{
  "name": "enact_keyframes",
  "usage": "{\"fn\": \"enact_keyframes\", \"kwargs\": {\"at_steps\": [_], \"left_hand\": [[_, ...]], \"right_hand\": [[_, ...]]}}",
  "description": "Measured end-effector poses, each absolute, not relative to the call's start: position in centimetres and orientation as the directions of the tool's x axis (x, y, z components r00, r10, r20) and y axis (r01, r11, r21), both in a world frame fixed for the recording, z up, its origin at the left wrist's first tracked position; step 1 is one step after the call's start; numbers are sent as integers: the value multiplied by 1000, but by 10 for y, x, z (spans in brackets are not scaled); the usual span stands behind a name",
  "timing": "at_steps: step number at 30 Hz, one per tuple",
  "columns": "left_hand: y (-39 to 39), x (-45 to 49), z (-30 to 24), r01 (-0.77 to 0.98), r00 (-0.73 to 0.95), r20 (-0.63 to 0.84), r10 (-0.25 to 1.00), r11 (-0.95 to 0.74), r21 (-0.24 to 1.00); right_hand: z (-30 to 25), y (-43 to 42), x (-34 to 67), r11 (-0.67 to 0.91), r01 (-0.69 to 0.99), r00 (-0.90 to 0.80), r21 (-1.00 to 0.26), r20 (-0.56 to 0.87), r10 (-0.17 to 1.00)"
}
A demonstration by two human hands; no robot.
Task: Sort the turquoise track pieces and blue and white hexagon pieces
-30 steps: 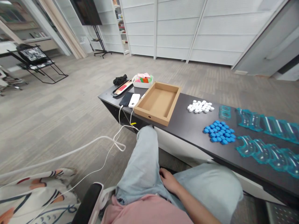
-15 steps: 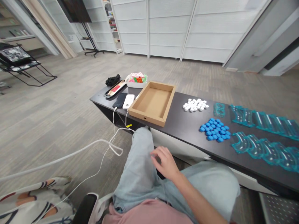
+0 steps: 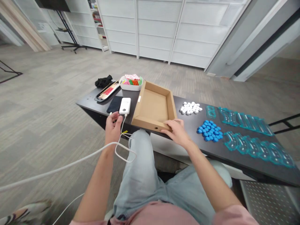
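Observation:
My right hand (image 3: 174, 129) grips the front wall of a shallow open cardboard box (image 3: 154, 104) near its right corner, fingers over the rim and thumb against the outside. Inside, the box shows only bare cardboard. My left hand (image 3: 113, 126) is at the table's front edge, just before a dark phone (image 3: 114, 104). Its fingers are loosely bent, with the thumb apart from them, and I see nothing held. Right beside it, a white power bank (image 3: 125, 105) has a white cable (image 3: 122, 125) running down past the hand.
Left on the dark table (image 3: 87, 101) are black gloves (image 3: 103, 82), a black tray (image 3: 107, 91) of sticks and a white basket (image 3: 130, 84) of colourful items. To the right lie white pieces (image 3: 191, 107), blue pieces (image 3: 209, 130) and teal clear plastic parts (image 3: 254, 145).
My right hand has risen from my lap to the box's front wall. My left hand has come into view near the phone. The box has turned slightly, and the head view has shifted.

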State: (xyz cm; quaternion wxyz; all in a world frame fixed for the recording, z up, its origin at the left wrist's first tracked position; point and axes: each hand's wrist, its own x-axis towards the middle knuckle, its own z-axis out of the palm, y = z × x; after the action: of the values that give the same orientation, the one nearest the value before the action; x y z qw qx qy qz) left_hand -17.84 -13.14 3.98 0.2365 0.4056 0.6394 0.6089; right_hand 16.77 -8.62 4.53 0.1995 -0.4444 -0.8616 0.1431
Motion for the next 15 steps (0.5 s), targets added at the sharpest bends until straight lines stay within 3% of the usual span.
{"fn": "enact_keyframes", "kwargs": {"at_steps": [3, 8, 15], "left_hand": [[-123, -157, 49, -1, -266, 13, 964, -14, 1000], [-151, -101, 91, -246, 190, 12, 982, 36, 969], [-196, -55, 128, -294, 193, 36, 980, 23, 956]], "right_hand": [[47, -102, 220, 550, 635, -520, -542, 227, 824], [48, -124, 250, 470, 553, -552, -688, 119, 825], [58, -134, 237, 381, 409, -634, -829, 42, 772]]}}
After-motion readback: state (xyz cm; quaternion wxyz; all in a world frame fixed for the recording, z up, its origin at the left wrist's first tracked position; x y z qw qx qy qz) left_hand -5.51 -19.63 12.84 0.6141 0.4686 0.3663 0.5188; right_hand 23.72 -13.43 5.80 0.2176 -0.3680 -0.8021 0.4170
